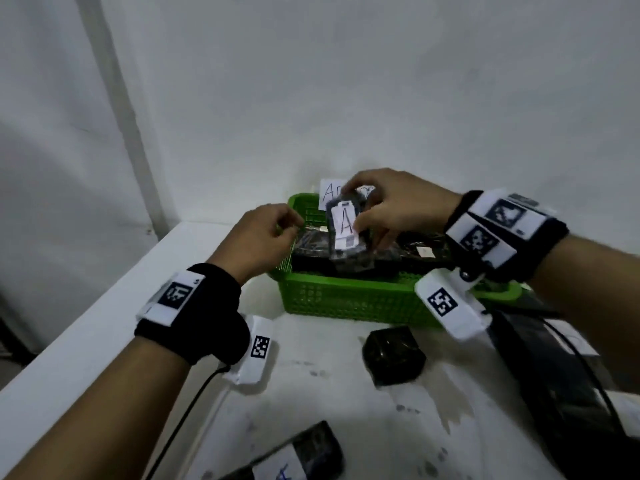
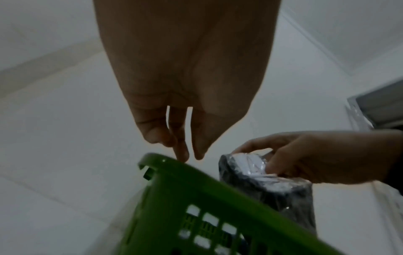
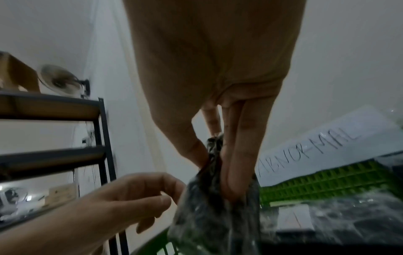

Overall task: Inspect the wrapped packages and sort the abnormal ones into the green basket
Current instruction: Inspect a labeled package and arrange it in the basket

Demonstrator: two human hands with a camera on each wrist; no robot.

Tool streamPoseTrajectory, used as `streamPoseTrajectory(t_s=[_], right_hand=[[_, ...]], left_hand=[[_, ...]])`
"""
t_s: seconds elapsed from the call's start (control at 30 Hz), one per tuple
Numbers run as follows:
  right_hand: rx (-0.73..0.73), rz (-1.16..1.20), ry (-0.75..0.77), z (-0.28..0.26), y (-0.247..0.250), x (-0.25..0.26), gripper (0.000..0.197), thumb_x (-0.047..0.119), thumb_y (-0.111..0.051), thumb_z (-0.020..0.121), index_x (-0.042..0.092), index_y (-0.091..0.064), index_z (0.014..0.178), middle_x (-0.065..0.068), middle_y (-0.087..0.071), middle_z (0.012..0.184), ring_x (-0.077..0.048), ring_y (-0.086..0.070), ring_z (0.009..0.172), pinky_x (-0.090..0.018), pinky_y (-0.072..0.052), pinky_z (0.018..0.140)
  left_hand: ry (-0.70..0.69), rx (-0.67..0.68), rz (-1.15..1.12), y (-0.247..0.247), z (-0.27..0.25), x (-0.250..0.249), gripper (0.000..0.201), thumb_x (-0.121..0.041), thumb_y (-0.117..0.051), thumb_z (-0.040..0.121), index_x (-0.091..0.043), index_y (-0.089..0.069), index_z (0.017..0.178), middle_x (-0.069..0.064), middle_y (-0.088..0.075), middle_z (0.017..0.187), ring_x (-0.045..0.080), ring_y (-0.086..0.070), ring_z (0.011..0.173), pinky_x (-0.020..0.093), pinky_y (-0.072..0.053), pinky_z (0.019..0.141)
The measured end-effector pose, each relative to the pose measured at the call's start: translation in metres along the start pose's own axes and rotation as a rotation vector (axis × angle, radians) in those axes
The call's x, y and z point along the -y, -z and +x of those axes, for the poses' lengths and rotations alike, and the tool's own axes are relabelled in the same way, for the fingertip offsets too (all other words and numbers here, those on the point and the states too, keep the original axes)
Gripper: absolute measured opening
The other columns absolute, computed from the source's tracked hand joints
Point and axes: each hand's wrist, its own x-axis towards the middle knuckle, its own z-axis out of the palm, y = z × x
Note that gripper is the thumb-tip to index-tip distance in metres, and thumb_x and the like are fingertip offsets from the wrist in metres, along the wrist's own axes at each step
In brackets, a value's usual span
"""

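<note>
Holding a black wrapped package (image 1: 348,233) in my right hand (image 1: 394,206), I have it upright over the green basket (image 1: 346,299), my thumb on one side and my fingers (image 3: 237,155) on the other, pinching it near its top. Its white label faces me with a big handwritten "A"; the smaller print below that is too blurred to read. My left hand (image 1: 259,237) hangs just beside the package at the basket's left rim, fingers loosely curled and holding nothing, their tips close above the rim in the left wrist view. At the basket's far wall stands a white paper sign (image 3: 327,143) hand-lettered "ABNORMAL"; from the head view only its first letters show behind my hand. More black wrapped packages (image 1: 415,251) lie inside the basket, one with a small white label I cannot read. On the white table (image 1: 346,427) nearer me sit another black package (image 1: 393,355) and, at the lower edge, one with a white label bearing blue writing (image 1: 280,471) I cannot make out.
</note>
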Motion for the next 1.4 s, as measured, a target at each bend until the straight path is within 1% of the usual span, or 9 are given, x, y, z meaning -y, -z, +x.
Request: streamPoseTrajectory(t_s=[0.1, 0.23, 0.37, 0.57, 0.7, 0.93, 1.07, 1.23, 1.4], right_hand=[[0.266, -0.047, -0.128, 0.038, -0.018, -0.002, 0.043, 0.001, -0.074, 0.088, 0.006, -0.053, 0.125, -0.016, -0.075, 0.094, -0.03, -0.075, 0.071, -0.041, -0.065, 0.068], [0.491, 0.007, -0.206, 0.069, -0.043, -0.005, 0.047, -0.003, -0.071, 0.089, 0.003, -0.046, 0.128, -0.021, -0.075, 0.094, -0.029, -0.07, 0.071, -0.037, -0.064, 0.071], [0.576, 0.104, -0.197, 0.086, -0.053, -0.007, 0.037, -0.006, -0.064, 0.093, 0.0, -0.047, 0.126, -0.02, -0.07, 0.087, -0.026, -0.07, 0.071, -0.036, -0.062, 0.075], [0.679, 0.209, -0.248, 0.096, -0.051, -0.02, 0.034, -0.008, -0.061, 0.092, 0.012, -0.05, 0.117, -0.024, -0.074, 0.103, -0.03, -0.074, 0.084, -0.04, -0.062, 0.083], [0.764, 0.027, -0.238, 0.098, -0.047, -0.03, 0.042, 0.0, -0.066, 0.092, 0.019, -0.046, 0.125, -0.016, -0.078, 0.102, -0.03, -0.074, 0.092, -0.047, -0.06, 0.091], [0.737, -0.217, -0.129, 0.095, -0.034, -0.014, 0.033, 0.036, -0.061, 0.098, 0.021, -0.057, 0.127, -0.011, -0.077, 0.107, -0.02, -0.07, 0.081, -0.047, -0.058, 0.088], [0.764, -0.285, -0.131, 0.098, -0.036, -0.01, 0.038, 0.035, -0.058, 0.101, 0.021, -0.055, 0.135, -0.012, -0.075, 0.109, -0.022, -0.07, 0.089, -0.046, -0.059, 0.091], [0.78, -0.35, -0.16, 0.098, -0.034, -0.01, 0.043, 0.038, -0.063, 0.096, 0.029, -0.056, 0.137, -0.003, -0.065, 0.131, -0.023, -0.063, 0.12, -0.052, -0.055, 0.099], [0.702, -0.515, 0.064, 0.091, -0.043, -0.007, 0.061, 0.023, -0.084, 0.08, 0.015, -0.045, 0.126, -0.005, -0.061, 0.12, -0.019, -0.061, 0.103, -0.033, -0.056, 0.083]], left_hand=[[0.027, 0.062, 0.076, 0.0, 0.008, 0.011, 0.025, -0.012, -0.068, 0.09, -0.016, -0.063, 0.115, 0.006, -0.061, 0.101, 0.003, -0.046, 0.068, 0.026, -0.037, 0.069], [0.017, 0.086, 0.024, 0.001, 0.019, 0.022, 0.029, -0.003, -0.068, 0.087, -0.018, -0.061, 0.11, 0.006, -0.058, 0.093, 0.009, -0.049, 0.065, 0.024, -0.041, 0.062], [0.033, 0.134, -0.004, 0.005, 0.024, 0.027, 0.032, -0.004, -0.068, 0.087, -0.021, -0.059, 0.112, -0.001, -0.056, 0.086, 0.009, -0.05, 0.063, 0.015, -0.041, 0.055], [0.044, 0.185, 0.009, 0.005, 0.031, 0.028, 0.034, -0.006, -0.069, 0.086, -0.024, -0.059, 0.114, -0.003, -0.051, 0.087, 0.009, -0.05, 0.067, 0.026, -0.047, 0.063], [0.067, 0.19, -0.022, 0.006, 0.033, 0.029, 0.034, -0.008, -0.071, 0.087, -0.027, -0.059, 0.112, -0.005, -0.05, 0.083, 0.01, -0.051, 0.067, 0.029, -0.051, 0.064], [0.061, 0.191, 0.001, 0.004, 0.034, 0.028, 0.035, -0.008, -0.071, 0.087, -0.028, -0.058, 0.113, -0.005, -0.05, 0.084, 0.009, -0.05, 0.067, 0.021, -0.045, 0.058], [0.054, 0.178, 0.015, 0.003, 0.033, 0.027, 0.035, -0.008, -0.071, 0.087, -0.027, -0.057, 0.114, -0.004, -0.052, 0.084, 0.008, -0.05, 0.067, 0.018, -0.041, 0.057], [0.055, 0.169, 0.015, 0.003, 0.034, 0.028, 0.036, -0.007, -0.07, 0.087, -0.025, -0.058, 0.115, -0.004, -0.05, 0.083, 0.007, -0.048, 0.067, 0.018, -0.037, 0.056], [0.031, 0.168, 0.044, 0.002, 0.031, 0.026, 0.034, -0.006, -0.069, 0.087, -0.023, -0.058, 0.114, -0.005, -0.049, 0.082, 0.007, -0.048, 0.067, 0.019, -0.037, 0.057]])
